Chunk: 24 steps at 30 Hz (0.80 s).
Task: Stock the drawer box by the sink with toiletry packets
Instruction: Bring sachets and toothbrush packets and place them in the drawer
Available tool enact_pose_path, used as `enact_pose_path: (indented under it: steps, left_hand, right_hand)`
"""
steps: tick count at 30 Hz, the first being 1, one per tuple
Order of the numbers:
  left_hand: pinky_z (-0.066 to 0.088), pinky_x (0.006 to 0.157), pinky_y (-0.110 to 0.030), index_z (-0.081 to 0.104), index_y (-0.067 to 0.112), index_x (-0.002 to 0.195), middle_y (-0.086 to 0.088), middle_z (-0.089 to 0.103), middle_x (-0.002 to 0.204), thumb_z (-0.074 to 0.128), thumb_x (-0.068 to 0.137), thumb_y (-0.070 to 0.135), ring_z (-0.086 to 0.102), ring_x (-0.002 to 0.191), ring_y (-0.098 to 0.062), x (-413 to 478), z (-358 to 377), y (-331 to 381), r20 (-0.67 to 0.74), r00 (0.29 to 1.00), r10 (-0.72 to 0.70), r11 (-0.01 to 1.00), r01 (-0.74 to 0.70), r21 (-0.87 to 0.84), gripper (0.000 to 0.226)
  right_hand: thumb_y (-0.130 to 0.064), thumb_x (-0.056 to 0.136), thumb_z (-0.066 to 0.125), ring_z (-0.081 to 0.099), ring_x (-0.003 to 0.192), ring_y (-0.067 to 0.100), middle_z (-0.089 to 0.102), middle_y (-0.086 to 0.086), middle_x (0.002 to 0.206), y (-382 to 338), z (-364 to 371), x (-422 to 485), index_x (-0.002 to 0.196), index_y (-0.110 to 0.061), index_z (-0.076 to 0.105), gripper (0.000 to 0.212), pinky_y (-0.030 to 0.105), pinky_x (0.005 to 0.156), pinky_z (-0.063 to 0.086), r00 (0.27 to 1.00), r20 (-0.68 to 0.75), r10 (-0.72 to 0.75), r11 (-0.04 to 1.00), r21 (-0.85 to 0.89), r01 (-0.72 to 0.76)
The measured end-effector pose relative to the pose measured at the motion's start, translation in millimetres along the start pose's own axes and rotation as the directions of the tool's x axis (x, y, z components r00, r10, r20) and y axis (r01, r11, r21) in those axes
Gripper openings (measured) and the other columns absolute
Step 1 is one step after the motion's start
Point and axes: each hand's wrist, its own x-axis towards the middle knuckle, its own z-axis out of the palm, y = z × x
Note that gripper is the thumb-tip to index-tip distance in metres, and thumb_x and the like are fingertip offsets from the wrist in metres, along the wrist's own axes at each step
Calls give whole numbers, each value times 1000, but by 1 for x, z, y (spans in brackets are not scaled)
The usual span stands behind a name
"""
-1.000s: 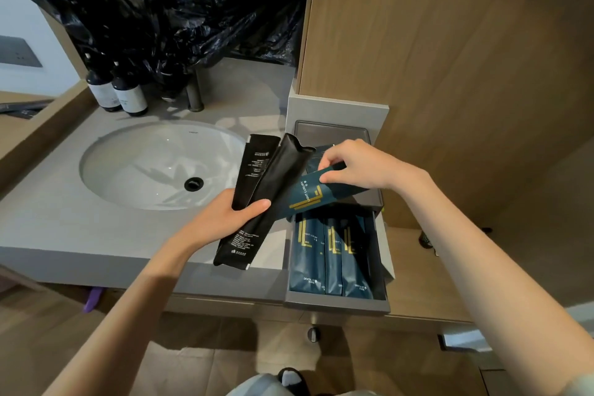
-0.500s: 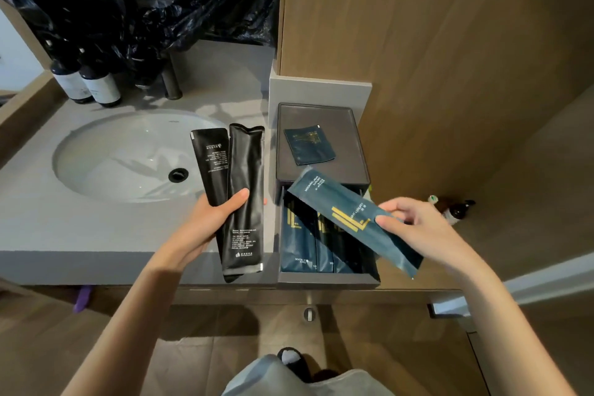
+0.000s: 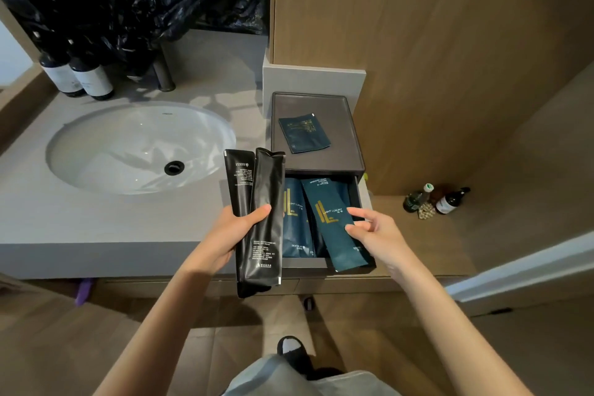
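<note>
left hand (image 3: 231, 228): closed round two long black glossy foil packets (image 3: 259, 222), thumb across the front — held upright-ish over the counter edge, just left of the drawer.
black packets axis: long axis runs near-to-far, tops pointing away from the person, slightly tilted right; lower ends hang past the grey stone counter (image 3: 96, 219) front.
right hand (image 3: 376, 231): fingers loosely spread, thumb and fingertips touching the right edge of a long teal foil packet with gold logo (image 3: 334, 225) — light pinch or just letting go, can't tell which.
teal packet position: lying in the open dark drawer (image 3: 321, 262), on top of other teal packets (image 3: 297, 225), near end riding over the drawer's front lip.
teal packet axis: near-to-far, skewed — far end leans left, near end sticks out right-front.
risk 1: overhanging near end could jam or crease when the drawer shuts, judging by the skew.
risk 2: black packets could slide from the one-handed hold — slick foil, low ends unsupported.
box top: dark grey drawer box (image 3: 355, 138) carries a small square teal sachet (image 3: 303, 133), loose; a bump could knock it off.
beyond: white oval sink (image 3: 138, 148) to the left, well apart.
</note>
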Motion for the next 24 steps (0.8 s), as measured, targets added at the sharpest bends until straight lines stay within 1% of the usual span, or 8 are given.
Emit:
enact_pose_path:
  steps: [2, 6, 10, 12, 16, 18, 22, 24]
  left_hand:
    - [53, 86, -36, 62, 21, 104, -5, 73, 100, 67, 85, 23, 70, 92, -22, -2, 2, -2, -4, 1000, 3, 1000, -3, 3, 20]
    - [53, 83, -35, 62, 21, 100, -4, 73, 97, 65, 87, 19, 70, 90, -21, -4, 5, -5, -6, 1000, -5, 1000, 5, 19, 13]
    - [52, 86, -36, 63, 18, 101, -5, 72, 96, 64, 88, 19, 69, 90, -21, -2, 6, -8, -18, 1000, -19, 998, 20, 61, 13]
    - [52, 87, -37, 63, 19, 98, -5, 72, 95, 64, 88, 19, 69, 90, -21, -2, 7, -9, -21, 1000, -22, 998, 24, 65, 10]
    - [52, 88, -38, 63, 19, 95, -5, 71, 93, 64, 87, 18, 69, 88, -21, 0, 8, -9, -33, 999, -25, 998, 27, 62, 8]
    - [52, 88, -39, 63, 18, 96, -6, 72, 94, 64, 88, 18, 69, 89, -22, 1, 7, -9, -34, 999, -33, 998, 35, 61, 9]
    - [52, 88, -39, 63, 19, 95, -5, 72, 94, 64, 88, 17, 69, 89, -22, 2, 8, -10, -51, 998, -33, 998, 35, 43, 7]
    - [52, 86, -37, 63, 20, 93, -4, 72, 93, 65, 87, 16, 69, 87, -21, 2, 8, -10, -60, 998, -31, 999, 33, 34, 6]
  right_hand:
    - [-2, 91, 59, 59, 65, -4, 65, -1, 79, 0, 11, 9, 122, -18, 55, 35, 13, 60, 44, 1000, -12, 21, 999, 45, -20]
    - [-2, 90, 60, 54, 72, 11, 65, 10, 100, 7, 30, 27, 126, -15, 52, 39, 17, 59, 38, 999, -10, 49, 998, 36, -48]
    - [3, 88, 58, 45, 69, 12, 48, 1, 74, 9, 42, 43, 129, -17, 49, 47, 23, 71, 41, 998, 8, 67, 998, 16, -67]
    - [4, 87, 59, 46, 71, 14, 45, 0, 71, 13, 46, 47, 131, -16, 48, 50, 29, 74, 42, 998, 0, 63, 998, -15, -63]
    - [3, 88, 59, 45, 65, 11, 48, 2, 76, 16, 48, 46, 131, -19, 47, 49, 17, 60, 39, 1000, -12, -2, 993, -118, 1]
    - [3, 89, 59, 45, 64, 10, 48, 3, 77, 16, 48, 45, 130, -20, 47, 49, 15, 57, 38, 1000, -1, -18, 992, -127, 18]
    - [3, 87, 62, 48, 71, 15, 50, 8, 79, 16, 46, 48, 133, -19, 47, 53, 30, 74, 45, 1000, 14, 15, 998, -61, -15]
    - [2, 88, 61, 49, 70, 13, 50, 5, 76, 15, 47, 47, 135, -19, 46, 54, 31, 78, 46, 1000, 14, -6, 996, -90, 7]
